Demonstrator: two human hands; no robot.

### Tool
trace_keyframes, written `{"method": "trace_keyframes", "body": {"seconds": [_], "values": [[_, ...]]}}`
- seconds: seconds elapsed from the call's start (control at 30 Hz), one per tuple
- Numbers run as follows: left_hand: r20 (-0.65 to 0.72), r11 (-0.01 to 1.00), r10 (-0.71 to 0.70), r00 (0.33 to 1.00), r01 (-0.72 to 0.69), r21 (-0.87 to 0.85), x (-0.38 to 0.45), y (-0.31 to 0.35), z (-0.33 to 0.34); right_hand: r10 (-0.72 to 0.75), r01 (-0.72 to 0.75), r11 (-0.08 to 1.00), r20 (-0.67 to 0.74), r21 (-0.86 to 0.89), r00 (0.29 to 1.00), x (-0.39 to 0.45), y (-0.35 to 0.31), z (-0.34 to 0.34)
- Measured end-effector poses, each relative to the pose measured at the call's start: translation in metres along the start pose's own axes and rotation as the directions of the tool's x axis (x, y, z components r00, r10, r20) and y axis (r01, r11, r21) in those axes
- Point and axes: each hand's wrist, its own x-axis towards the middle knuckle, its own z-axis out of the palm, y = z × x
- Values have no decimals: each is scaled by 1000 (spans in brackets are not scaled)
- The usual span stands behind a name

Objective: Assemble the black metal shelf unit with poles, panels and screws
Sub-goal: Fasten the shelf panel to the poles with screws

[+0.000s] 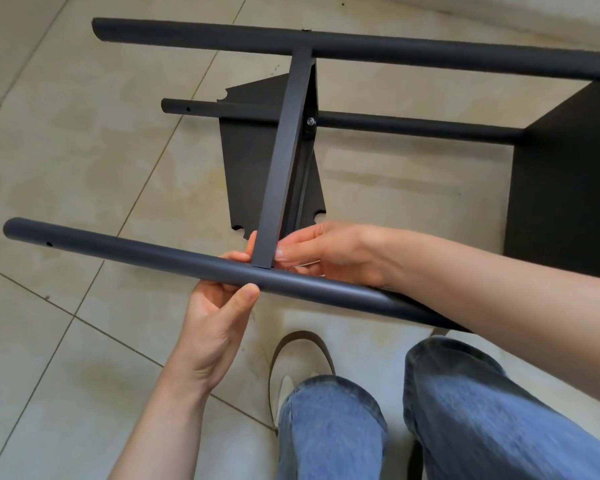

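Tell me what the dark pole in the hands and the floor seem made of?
The near pole looks like painted metal tubing: matte charcoal coat, soft sheen, a drilled hole near its end. The floor looks like glazed ceramic or stone tile: glossy beige slabs with grout lines.

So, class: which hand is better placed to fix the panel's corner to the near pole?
Probably the right hand: its fingertips pinch at the panel corner. The left hand grips the near pole, steadying it.
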Motion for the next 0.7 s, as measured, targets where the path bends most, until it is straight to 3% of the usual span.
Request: {"method": "trace_keyframes", "body": {"seconds": [0.17,0.7], "values": [[18,1000,-16,1000,16,-13,0,-2,-2,43,-45,997,27,57,999,5,3,1],[49,1000,-27,998,28,-13,2,0,-1,102,-103,995,167,-4,981,9,3,-4]]}}
